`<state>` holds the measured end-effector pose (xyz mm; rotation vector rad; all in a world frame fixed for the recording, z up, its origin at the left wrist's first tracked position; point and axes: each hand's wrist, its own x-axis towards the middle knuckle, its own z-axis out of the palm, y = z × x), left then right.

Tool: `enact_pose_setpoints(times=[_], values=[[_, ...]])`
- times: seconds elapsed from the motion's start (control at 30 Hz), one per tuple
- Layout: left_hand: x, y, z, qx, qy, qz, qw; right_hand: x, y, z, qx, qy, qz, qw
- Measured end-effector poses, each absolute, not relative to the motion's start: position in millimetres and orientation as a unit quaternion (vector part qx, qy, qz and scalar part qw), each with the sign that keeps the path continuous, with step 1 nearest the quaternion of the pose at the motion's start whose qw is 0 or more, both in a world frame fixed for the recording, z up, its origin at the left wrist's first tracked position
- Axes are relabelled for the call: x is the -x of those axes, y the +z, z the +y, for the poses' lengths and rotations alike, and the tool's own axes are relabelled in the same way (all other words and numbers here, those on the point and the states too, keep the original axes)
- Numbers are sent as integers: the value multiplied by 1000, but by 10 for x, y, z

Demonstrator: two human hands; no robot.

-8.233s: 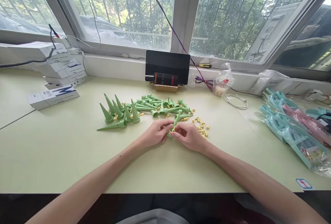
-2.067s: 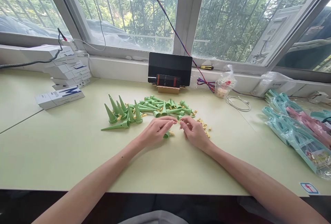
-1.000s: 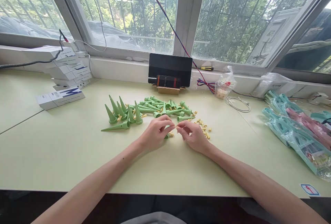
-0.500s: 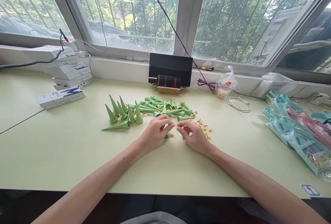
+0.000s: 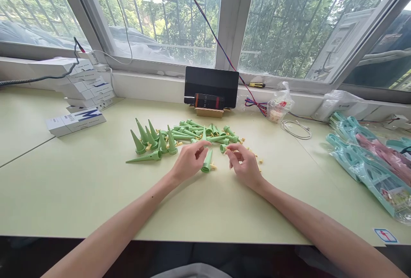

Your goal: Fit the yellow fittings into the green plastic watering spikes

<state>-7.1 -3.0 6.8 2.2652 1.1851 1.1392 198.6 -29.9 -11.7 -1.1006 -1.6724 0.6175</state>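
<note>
Moved apart: left hand (image 5: 188, 161), released; right hand (image 5: 246, 165), hold unclear | green cone (image 5: 207, 161): axis fore-aft, tip pointing away

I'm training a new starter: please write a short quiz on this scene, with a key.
1. True or false: the tapered green plastic cone between the left hand and right hand lies on its side.
2. Which is nearer the right hand: (A) the coiled white cable or (B) the small yellow plastic pieces?
3. Fill in: the stacked white cardboard boxes stand on the person's ____ side.

Key: 1. True; 2. B; 3. left.
</note>
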Motion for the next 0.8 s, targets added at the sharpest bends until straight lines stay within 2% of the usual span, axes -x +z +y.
enact_pose_setpoints(times=[0.17,0.47,0.8], values=[[89,104,-8,-797,399,419,172,-1990,-117,-289,462,255,-692,493],[102,106,-35,-803,283,478,216,-1988,-112,-293,463,250,-699,484],[102,101,-48,-827,245,471,186,-1997,-118,-291,466,249,-705,473]])
